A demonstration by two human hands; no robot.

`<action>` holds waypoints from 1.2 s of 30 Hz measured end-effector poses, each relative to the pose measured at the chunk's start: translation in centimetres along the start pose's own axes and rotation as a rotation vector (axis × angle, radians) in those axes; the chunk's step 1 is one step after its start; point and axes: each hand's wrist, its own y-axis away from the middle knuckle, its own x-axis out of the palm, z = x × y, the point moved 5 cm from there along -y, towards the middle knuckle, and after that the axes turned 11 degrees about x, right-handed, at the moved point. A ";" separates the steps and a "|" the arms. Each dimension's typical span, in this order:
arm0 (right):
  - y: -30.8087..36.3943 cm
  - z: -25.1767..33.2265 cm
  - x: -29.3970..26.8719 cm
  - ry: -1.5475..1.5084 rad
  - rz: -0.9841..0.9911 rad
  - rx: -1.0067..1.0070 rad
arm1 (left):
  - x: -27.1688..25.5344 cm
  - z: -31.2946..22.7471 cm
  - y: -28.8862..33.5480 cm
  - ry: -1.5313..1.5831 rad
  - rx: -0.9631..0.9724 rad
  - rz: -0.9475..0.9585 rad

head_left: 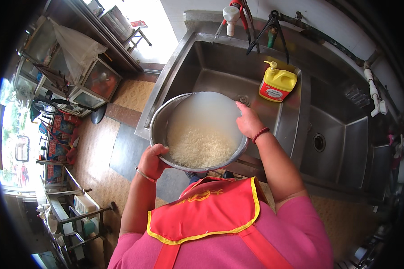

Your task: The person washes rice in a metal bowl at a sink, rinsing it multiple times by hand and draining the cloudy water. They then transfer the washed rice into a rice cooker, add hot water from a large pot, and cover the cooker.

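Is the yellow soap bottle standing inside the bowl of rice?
No, the yellow soap bottle stands apart on the sink ledge behind the metal bowl, which holds only rice and cloudy water.

Both hands (152, 160) (248, 120) on rice bowl (159, 123)

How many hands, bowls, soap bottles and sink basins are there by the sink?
Hands: 2, the left hand and the right hand, both gripping the bowl's rim
Metal bowl of rice and cloudy water: 1
Yellow soap bottle: 1
Sink basins: 2, the big one and a smaller one
Total: 6
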 end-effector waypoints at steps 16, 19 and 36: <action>-1.1 -0.8 0.4 -0.005 0.023 -0.007 | 0.3 -0.4 -0.5 -0.069 -0.038 0.088; -1.0 -0.7 0.3 -0.010 0.043 -0.006 | 0.0 -0.3 -0.7 -0.073 -0.048 0.090; -1.0 -0.2 0.1 0.017 0.067 0.019 | 2.5 -1.9 0.2 -0.161 -0.009 0.102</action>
